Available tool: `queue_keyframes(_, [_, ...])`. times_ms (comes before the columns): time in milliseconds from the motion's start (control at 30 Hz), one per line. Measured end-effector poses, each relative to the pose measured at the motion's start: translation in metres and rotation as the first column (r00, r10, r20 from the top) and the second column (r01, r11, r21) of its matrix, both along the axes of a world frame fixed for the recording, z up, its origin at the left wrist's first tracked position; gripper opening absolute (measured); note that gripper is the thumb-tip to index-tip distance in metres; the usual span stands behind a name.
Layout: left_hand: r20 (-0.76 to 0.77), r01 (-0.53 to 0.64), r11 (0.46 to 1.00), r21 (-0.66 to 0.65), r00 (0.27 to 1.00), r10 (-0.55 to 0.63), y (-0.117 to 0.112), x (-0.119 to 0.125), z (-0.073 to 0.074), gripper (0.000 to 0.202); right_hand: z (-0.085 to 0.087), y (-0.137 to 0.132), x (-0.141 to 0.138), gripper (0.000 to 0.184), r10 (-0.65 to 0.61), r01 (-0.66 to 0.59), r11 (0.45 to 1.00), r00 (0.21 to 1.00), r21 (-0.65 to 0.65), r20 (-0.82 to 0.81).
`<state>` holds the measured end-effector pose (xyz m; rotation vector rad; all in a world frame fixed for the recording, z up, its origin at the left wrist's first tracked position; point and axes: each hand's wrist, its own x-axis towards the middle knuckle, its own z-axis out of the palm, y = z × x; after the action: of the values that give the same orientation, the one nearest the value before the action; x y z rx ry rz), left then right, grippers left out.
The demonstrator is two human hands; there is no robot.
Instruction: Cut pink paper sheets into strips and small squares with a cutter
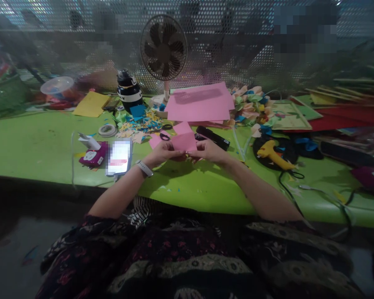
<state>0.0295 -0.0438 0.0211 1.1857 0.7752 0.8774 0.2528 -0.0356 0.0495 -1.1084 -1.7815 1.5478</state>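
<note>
A small piece of pink paper (184, 141) is pinched between both my hands, just above the front half of the green table (187, 187). My left hand (162, 153) grips its left lower edge, and my right hand (208, 151) its right lower edge. The fingertips of both hands come close together under the paper. Behind my left hand lie black-handled scissors (165, 136), partly covered, next to another pink paper scrap (155, 142). Beyond my right hand is a black stapler-like tool (213, 137), whose kind I cannot make out for certain.
Large pink sheets (201, 101) lie before a fan (163, 47). Paper scraps (143, 126), a dark bottle (129, 91) and a tape roll (107, 130) are at left, with a lit phone (119, 157) nearer. A yellow glue gun (274, 154) and paper flowers (252, 101) are at right.
</note>
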Motion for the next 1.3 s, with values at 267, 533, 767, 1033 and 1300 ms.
queue_keyframes(267, [-0.011,-0.037,0.999,-0.025,0.999,0.036,0.002,-0.006,0.005,0.039,0.013,0.006,0.017,0.021,-0.004,0.003,0.998,1.000,-0.061,-0.003])
queue_keyframes(533, [-0.111,-0.032,0.995,-0.099,0.994,0.020,-0.002,-0.006,0.012,0.035,0.012,0.000,0.009,0.024,0.066,-0.065,0.998,0.998,-0.026,0.022])
queue_keyframes(767, [-0.114,-0.005,0.995,-0.096,0.994,-0.006,-0.006,-0.005,0.011,0.037,0.009,-0.002,0.002,0.029,0.123,-0.124,0.992,0.992,0.014,0.019])
queue_keyframes(1033, [-0.184,-0.002,0.999,-0.047,0.983,-0.007,0.004,-0.020,0.015,0.025,0.014,0.006,0.018,0.032,-0.012,0.010,0.999,0.998,-0.038,-0.058])
queue_keyframes(1300, [-0.052,-0.132,0.984,-0.115,0.991,0.127,0.010,-0.025,0.014,0.039,0.025,0.007,0.028,0.032,0.028,-0.032,0.999,0.996,-0.042,-0.088])
